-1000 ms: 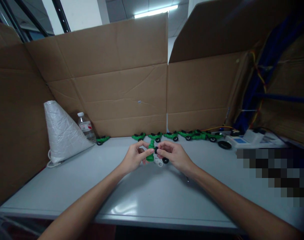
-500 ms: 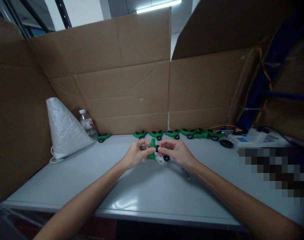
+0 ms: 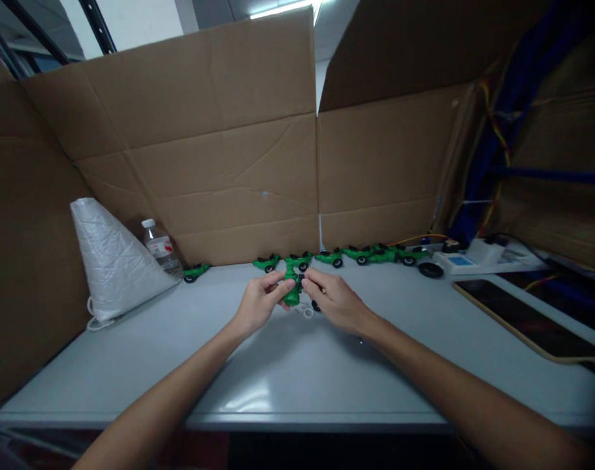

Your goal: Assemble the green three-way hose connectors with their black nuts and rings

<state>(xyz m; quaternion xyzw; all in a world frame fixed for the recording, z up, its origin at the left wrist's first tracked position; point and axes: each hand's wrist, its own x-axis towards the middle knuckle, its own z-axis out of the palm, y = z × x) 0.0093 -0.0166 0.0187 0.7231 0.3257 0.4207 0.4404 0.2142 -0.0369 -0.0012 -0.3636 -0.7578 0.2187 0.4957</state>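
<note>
Car body, pinched in my left hand, looks unfinished, my right hand pinching a black part, rings unfitted.

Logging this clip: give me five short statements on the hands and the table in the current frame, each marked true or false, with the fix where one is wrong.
1. The left hand holds a green toy part. True.
2. The right hand lies flat on the table. False: its fingers pinch a small black piece at the green toy part's side.
3. A clear bottle with a white cap stands beside the pale bag. True.
4. A dark, phone-like slab lies next to that bag. False: it lies on the right side, near the white power strip.
5. Several green toy cars line the back, along the cardboard wall. True.
</note>
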